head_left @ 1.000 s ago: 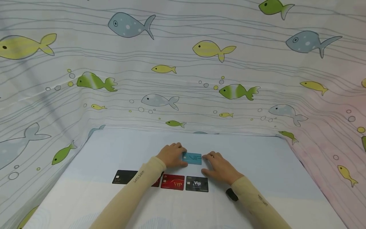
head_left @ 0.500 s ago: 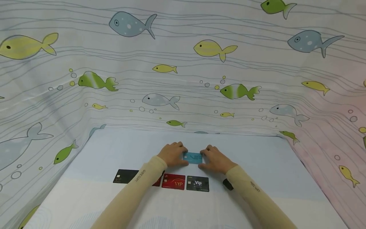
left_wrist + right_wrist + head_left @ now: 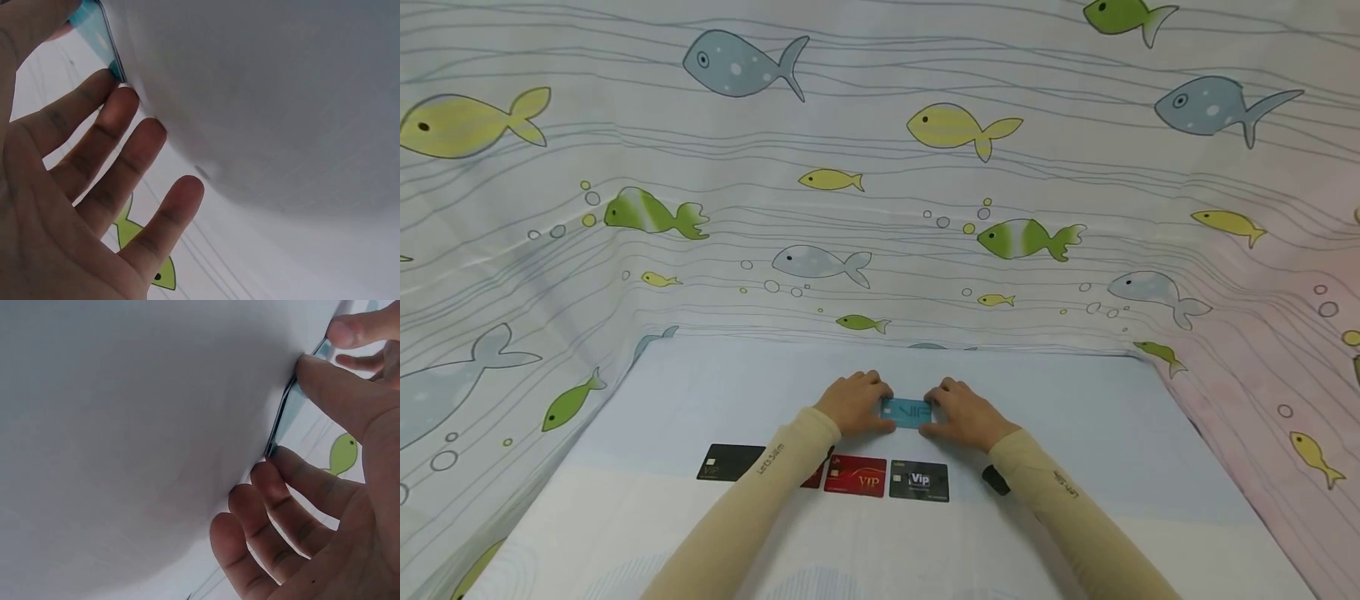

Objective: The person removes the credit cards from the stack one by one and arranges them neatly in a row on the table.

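A blue VIP card lies on the white table between the two hands. My left hand holds its left end, thumb at the near corner and index finger at the far one. At the opposite end, my right hand grips the card's right corners in the same way, between thumb and index finger. In the left wrist view the index fingertip meets a corner of the card, the other fingers spread beside it. Seen from the right wrist, the edge of the card spans from thumb to index finger.
In a row nearer the person lie a black VIP card, a dark red card mostly hidden by the left sleeve, a red VIP card and a dark grey Vip card. A fish-print curtain surrounds the table.
My right hand has moved left from beside the blue card and taken hold of its right end. The left hand stays at the left end; the row of cards has not moved.
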